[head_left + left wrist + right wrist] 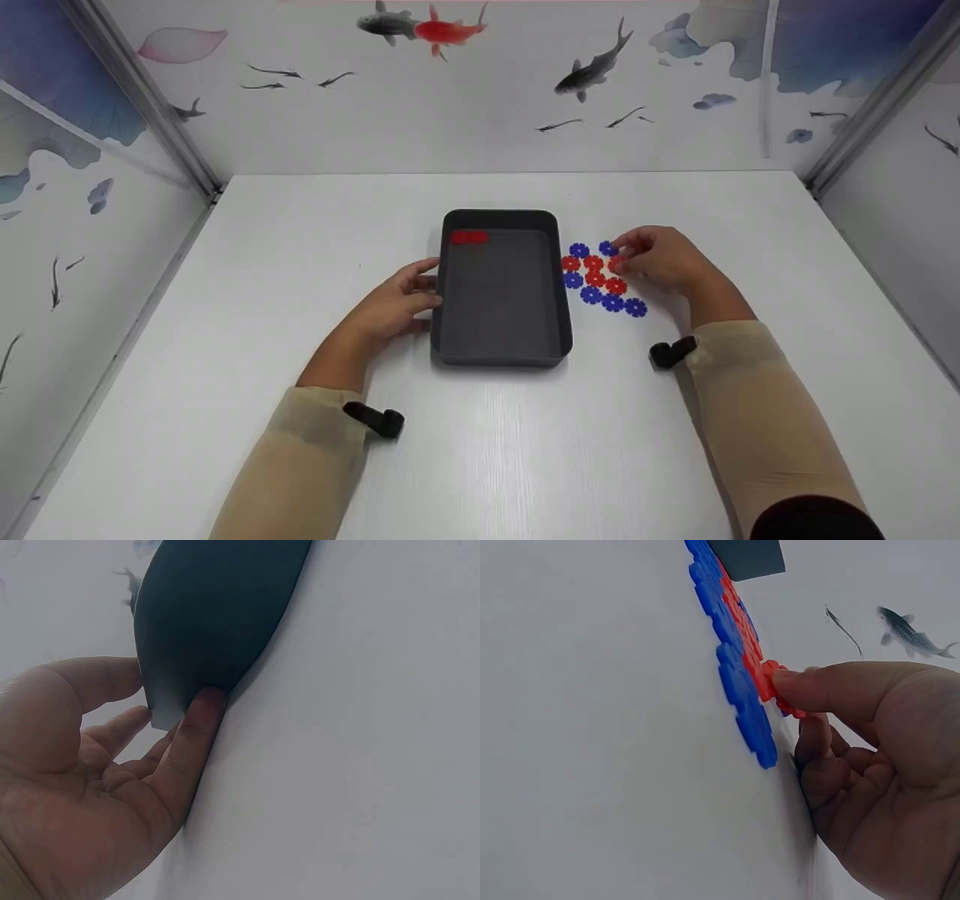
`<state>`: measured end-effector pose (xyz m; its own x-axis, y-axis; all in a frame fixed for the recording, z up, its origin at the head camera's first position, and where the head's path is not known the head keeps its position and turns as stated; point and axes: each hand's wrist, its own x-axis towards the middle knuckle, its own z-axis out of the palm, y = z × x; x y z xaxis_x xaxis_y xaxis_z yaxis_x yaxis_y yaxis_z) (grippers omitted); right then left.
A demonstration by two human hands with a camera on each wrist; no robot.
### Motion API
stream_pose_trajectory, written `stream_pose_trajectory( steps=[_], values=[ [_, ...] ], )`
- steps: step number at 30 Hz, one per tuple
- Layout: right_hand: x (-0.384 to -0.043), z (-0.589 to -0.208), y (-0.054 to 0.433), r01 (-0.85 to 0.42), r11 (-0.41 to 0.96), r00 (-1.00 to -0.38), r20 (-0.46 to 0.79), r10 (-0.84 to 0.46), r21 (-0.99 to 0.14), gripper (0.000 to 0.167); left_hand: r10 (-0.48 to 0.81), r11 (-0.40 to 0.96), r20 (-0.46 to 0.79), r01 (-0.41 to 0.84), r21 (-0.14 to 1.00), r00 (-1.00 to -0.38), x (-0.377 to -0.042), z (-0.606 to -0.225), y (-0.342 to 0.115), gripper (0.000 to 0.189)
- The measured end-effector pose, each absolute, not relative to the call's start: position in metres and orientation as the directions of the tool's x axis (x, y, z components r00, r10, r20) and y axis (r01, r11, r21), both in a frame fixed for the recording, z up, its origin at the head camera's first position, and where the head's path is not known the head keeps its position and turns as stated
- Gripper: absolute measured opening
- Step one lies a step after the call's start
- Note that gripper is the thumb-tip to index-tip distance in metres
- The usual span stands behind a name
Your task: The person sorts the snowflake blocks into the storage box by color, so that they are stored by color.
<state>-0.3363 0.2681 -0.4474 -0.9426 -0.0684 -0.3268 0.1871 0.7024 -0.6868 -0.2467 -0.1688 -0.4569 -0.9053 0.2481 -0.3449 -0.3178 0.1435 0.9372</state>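
A dark grey rectangular tray [499, 300] stands on the table, with red flower-shaped discs [469, 238] inside at its far left corner. My left hand [386, 304] rests against the tray's left outer wall; in the left wrist view its thumb and fingertips touch the dark wall [210, 615]. Right of the tray, my right hand [667, 259] pinches a red flower-shaped disc [787, 701] between thumb and finger, at the edge of a group. Several blue discs [613, 303] and red discs [595, 278] lie close together there, flat on the table.
The white table [480, 450] is enclosed by a back wall [480, 112] and side walls printed with fish and lotus patterns. Metal posts [150, 90] stand at the corners. Black wrist-worn devices [375, 420] sit on both sleeves.
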Motion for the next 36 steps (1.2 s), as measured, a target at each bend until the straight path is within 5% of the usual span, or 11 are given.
stream_pose_trajectory(
  steps=[12,21,36],
  values=[
    [-0.338,-0.448,0.277,0.199,0.696,-0.938,-0.339,-0.068,-0.69,0.037,0.25,0.148,-0.339,-0.31,0.939,-0.907,-0.247,-0.458,-0.168,0.071],
    [-0.336,-0.436,0.267,0.22,0.497,-0.95,-0.3,-0.086,-0.839,0.041,0.252,0.128,-0.346,-0.323,0.938,-0.904,-0.246,-0.458,-0.17,0.071],
    [-0.312,-0.4,0.197,0.019,0.323,-0.977,-0.086,-0.195,-0.946,0.029,0.26,0.127,-0.337,-0.314,0.941,-0.905,-0.246,-0.456,-0.169,0.072]
  ],
)
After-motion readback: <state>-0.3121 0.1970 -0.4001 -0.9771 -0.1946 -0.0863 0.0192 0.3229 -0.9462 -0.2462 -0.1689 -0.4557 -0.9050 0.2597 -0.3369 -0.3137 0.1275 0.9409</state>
